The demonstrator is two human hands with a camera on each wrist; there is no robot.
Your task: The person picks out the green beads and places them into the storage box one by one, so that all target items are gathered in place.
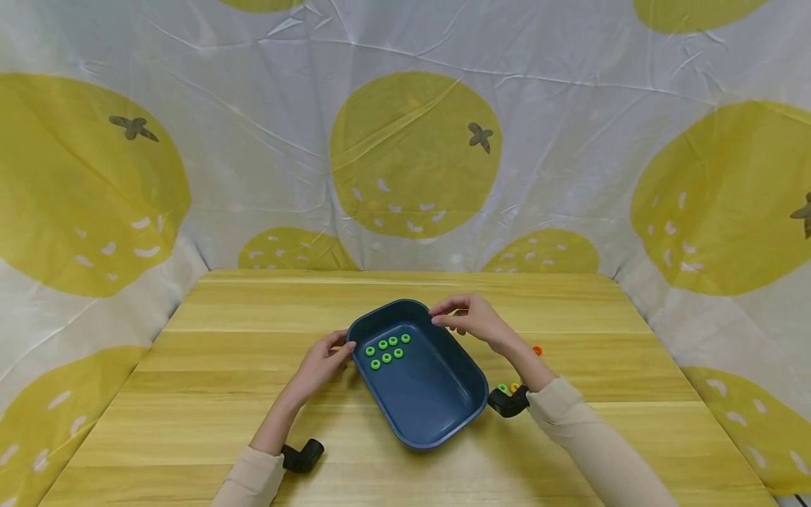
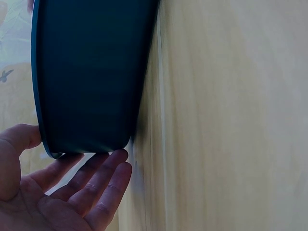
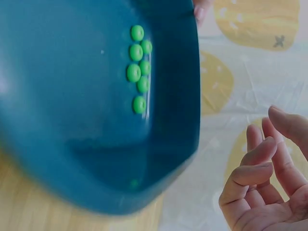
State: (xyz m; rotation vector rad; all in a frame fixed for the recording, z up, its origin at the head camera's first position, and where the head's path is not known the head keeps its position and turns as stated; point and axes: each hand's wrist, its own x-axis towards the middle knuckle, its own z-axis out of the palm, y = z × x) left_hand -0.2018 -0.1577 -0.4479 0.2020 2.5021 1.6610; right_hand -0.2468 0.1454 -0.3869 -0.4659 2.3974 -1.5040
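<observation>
A dark blue rectangular tub with rounded corners stands at an angle on the wooden table. Inside, several small green rings lie in two rows near its far left end; the right wrist view shows these green beads too. My left hand holds the tub's left corner, thumb at the rim and fingers against the outside wall. Over the far right rim is my right hand, its fingers loosely bent. Nothing shows between those fingers in the right wrist view.
To the right of the tub, partly hidden by the right forearm, are a red ring, a yellow ring and a green ring. A fruit-patterned cloth hangs behind the wooden table.
</observation>
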